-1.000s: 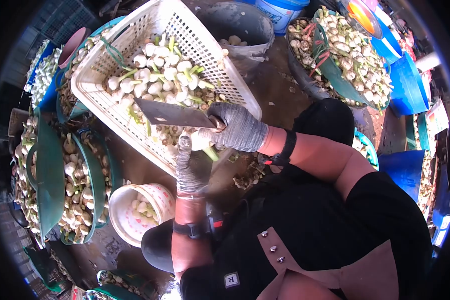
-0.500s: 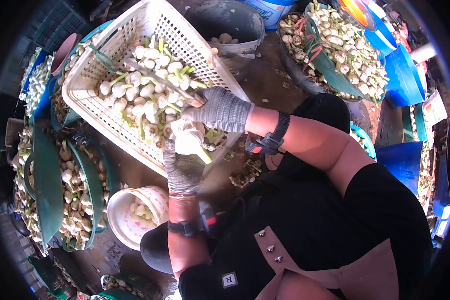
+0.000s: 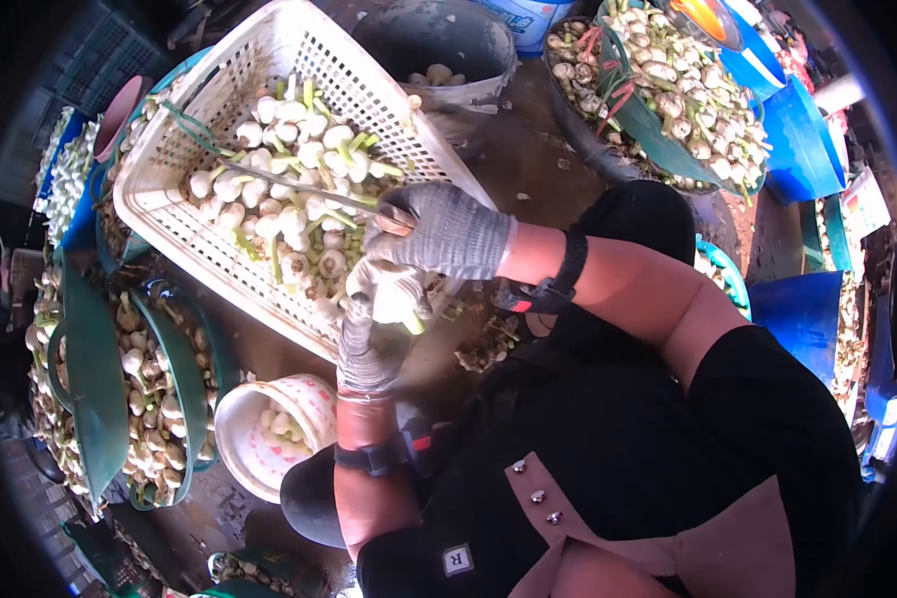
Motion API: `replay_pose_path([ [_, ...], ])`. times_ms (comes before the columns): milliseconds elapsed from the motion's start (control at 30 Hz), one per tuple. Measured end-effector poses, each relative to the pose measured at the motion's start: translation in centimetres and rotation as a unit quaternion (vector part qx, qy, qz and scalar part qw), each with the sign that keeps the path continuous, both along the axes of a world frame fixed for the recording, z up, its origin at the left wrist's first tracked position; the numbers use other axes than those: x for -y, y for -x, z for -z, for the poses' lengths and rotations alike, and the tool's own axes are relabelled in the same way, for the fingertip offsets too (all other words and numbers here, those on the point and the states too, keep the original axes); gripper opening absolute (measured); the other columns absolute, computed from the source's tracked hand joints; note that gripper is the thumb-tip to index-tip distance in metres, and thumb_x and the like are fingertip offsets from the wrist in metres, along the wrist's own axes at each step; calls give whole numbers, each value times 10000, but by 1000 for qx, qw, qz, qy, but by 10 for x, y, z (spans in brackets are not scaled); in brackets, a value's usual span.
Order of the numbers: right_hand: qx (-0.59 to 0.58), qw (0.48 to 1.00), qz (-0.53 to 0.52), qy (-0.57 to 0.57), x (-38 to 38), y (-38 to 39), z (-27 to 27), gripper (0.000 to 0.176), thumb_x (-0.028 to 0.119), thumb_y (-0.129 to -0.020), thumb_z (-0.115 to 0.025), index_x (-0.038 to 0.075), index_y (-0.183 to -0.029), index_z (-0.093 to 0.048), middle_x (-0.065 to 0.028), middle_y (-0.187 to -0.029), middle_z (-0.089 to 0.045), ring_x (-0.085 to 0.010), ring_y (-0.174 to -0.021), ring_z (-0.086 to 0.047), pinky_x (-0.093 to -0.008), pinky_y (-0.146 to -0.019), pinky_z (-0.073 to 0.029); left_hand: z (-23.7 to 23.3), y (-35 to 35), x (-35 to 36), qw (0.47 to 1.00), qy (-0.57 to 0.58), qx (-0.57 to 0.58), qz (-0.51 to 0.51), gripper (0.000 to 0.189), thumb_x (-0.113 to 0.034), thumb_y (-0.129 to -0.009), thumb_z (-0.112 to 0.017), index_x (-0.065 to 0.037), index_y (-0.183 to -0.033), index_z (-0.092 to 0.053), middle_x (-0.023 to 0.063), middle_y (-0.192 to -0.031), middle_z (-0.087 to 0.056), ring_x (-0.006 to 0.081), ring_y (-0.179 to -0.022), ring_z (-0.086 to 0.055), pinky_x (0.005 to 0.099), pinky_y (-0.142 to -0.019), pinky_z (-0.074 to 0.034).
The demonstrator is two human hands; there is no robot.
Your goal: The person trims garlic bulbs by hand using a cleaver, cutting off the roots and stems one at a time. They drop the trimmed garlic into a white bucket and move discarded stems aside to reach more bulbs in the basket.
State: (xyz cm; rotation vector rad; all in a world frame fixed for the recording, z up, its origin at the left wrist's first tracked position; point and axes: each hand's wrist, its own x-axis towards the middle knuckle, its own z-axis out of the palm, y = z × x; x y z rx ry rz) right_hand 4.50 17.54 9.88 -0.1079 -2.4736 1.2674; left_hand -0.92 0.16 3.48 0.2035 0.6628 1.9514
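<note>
We see the right hand, in a grey glove, with its grip closed tight around the handle of a knife. The blade shows edge-on and reaches left over the heap of white bulbs in the white basket. Just below it, the gloved left hand has its grip wrapped around one bulb, which has a short green stalk and sits at the basket's near edge, directly under the knife hand. A small bucket holding a few bulbs stands on the ground near the left forearm.
</note>
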Motion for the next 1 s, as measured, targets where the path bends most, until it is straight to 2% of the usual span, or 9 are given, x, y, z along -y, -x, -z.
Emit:
replay_pose_path([
  [67, 49, 985, -34, 165, -14, 13, 3, 330, 335, -775, -714, 37, -897, -643, -141, -769, -654, -279, -747, -630, -369, -703, -480, -18, -6, -3, 991, 10, -108, 76, 779, -504, -760, -715, -28, -1298, -414, 87, -1134, -553, 175, -1010, -559, 311, -876, -462],
  [200, 136, 990, 29, 34, -16, 15, -17, 287, 311, -777, -719, 45, -816, -616, -127, -700, -608, -256, -689, -602, -346, -686, -479, -26, -9, -9, 971, 114, -207, -33, 788, -437, -738, -746, -13, -1309, -406, 83, -1135, -558, 168, -1031, -545, 308, -897, -448],
  [233, -38, 995, -11, -93, -17, 5, -12, 269, 302, -781, -719, 60, -816, -605, -111, -669, -577, -241, -670, -592, -330, -661, -477, -21, -6, -9, 965, 120, -225, -58, 761, -392, -749, -748, -11, -1311, -405, 84, -1141, -557, 167, -1037, -541, 307, -905, -444],
  [333, 14, 998, -8, 55, -20, -29, -23, 227, 266, -769, -715, 76, -838, -611, -105, -671, -576, -261, -670, -608, -342, -642, -489, -11, 6, -6, 941, 140, -279, -128, 688, -257, -780, -752, -5, -1316, -402, 85, -1156, -553, 166, -1055, -526, 305, -930, -431],
  [400, 10, 998, -33, -55, -21, -46, -15, 215, 254, -762, -699, 78, -839, -604, -113, -688, -584, -283, -678, -615, -361, -637, -494, -22, 4, 4, 932, 119, -313, -138, 598, -241, -822, -711, -31, -1314, -443, 95, -1236, -523, 219, -1116, -513, 329, -963, -422],
  [467, 8, 985, -50, -164, -20, -54, -10, 203, 242, -755, -684, 79, -839, -597, -121, -706, -592, -305, -687, -621, -379, -632, -500, 78, 28, 28, 585, 344, -730, -76, 530, -286, -859, -645, -64, -1308, -472, 107, -1315, -482, 265, -1154, -511, 384, -972, -422],
  [500, 38, 978, -62, -197, -19, -56, -9, 198, 245, -748, -668, 82, -826, -589, -125, -717, -594, -321, -701, -621, -394, -637, -501, 37, 24, 20, 355, 269, -887, -120, 471, -280, -882, -577, -86, -1303, -493, 125, -1313, -494, 311, -1187, -492, 448, -1005, -377],
  [700, 76, 969, -82, -218, -16, -54, -15, 171, 259, -749, -618, 100, -791, -569, -124, -721, -591, -340, -712, -619, -429, -644, -496, 53, 23, 20, 427, 283, -856, -73, 458, -272, -875, -577, -85, -1287, -506, 127, -1291, -510, 317, -1182, -491, 463, -1010, -362],
  [1000, 153, 949, -91, -262, -12, -49, -3, 138, 229, -749, -586, 116, -827, -586, -129, -714, -608, -355, -685, -611, -447, -610, -488, 53, 11, 34, 373, 310, -868, -104, 440, -259, -865, -578, -83, -1265, -525, 131, -1258, -533, 327, -1175, -488, 485, -1018, -338],
])
